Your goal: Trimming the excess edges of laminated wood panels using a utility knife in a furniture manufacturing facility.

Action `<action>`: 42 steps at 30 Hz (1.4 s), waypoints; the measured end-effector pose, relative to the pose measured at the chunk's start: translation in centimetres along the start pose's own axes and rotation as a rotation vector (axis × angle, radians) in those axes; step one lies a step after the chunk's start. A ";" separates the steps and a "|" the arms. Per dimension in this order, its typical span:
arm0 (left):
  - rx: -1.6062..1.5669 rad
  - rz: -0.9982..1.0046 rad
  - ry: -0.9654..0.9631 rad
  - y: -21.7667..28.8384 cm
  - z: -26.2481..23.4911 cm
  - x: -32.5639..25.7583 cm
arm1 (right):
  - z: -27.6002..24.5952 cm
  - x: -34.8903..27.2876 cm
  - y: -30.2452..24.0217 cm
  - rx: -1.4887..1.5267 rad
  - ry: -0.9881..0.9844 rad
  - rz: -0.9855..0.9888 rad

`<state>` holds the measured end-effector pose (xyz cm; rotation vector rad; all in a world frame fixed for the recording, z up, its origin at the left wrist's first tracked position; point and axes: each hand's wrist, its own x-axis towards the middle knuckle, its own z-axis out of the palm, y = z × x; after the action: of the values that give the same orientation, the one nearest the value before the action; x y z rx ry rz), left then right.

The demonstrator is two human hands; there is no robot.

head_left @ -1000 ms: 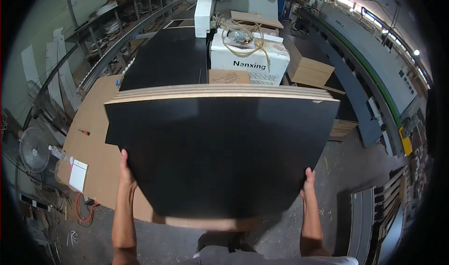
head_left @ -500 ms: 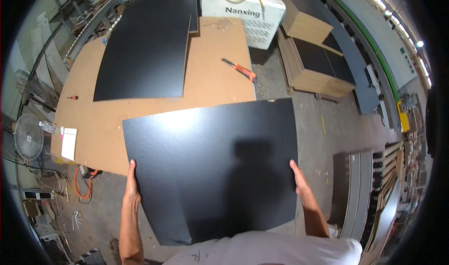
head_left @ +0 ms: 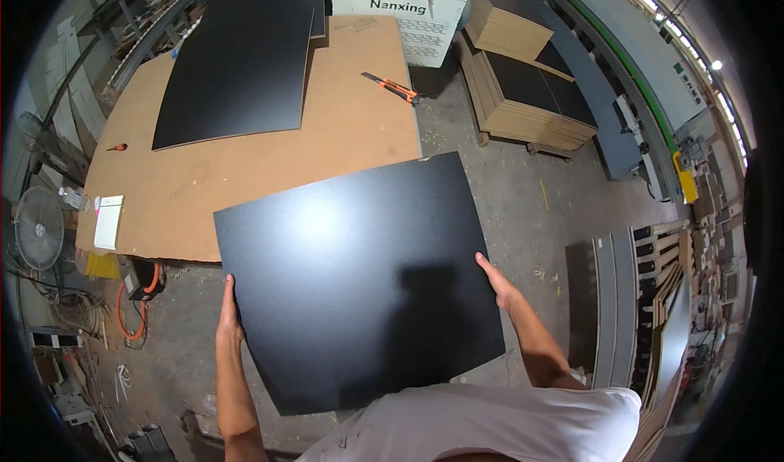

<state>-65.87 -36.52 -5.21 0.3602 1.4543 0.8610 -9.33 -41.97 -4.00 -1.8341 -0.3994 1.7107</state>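
A large black board (head_left: pixel 327 274) is held in front of me, its far edge overlapping the near side of the worktable (head_left: pixel 351 148). My left hand (head_left: pixel 229 311) grips its left edge, thumb on the upper face, and my right hand (head_left: pixel 495 281) grips the right edge the same way. The fingers under the board are hidden. My shadow falls on its face, and a bright glare lies near the far left. More black boards (head_left: pixel 237 70) rest on the brown tabletop. To their right lies an orange-and-black cutter (head_left: pixel 392 88).
Stacked boards (head_left: pixel 527 95) sit on a pallet at the far right, beside a white machine box (head_left: pixel 400 21). A fan (head_left: pixel 39 227) and an orange hose (head_left: pixel 131 323) are at the left. Long panels (head_left: pixel 614 307) lean at the right. A white box (head_left: pixel 109 222) lies on the table's left corner.
The board has turned, its right side swinging left and its far right corner rising in view. My right hand moved left with it. The surroundings have shifted slightly up and left.
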 end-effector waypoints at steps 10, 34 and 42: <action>0.013 -0.009 -0.134 -12.0 -8.0 -5.7 | -4.9 -5.4 12.7 0.068 -0.159 -0.003; -0.302 0.476 -0.153 12.6 -5.5 -17.7 | -1.7 -24.1 -13.5 0.481 -0.227 -0.628; -0.455 0.588 -0.107 20.2 -4.2 -11.8 | 1.4 -20.7 -23.2 0.174 -0.099 -0.956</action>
<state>-74.43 -32.49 16.57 0.4864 1.0156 1.5833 -9.26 -35.78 26.48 -1.1207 -0.9463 1.1032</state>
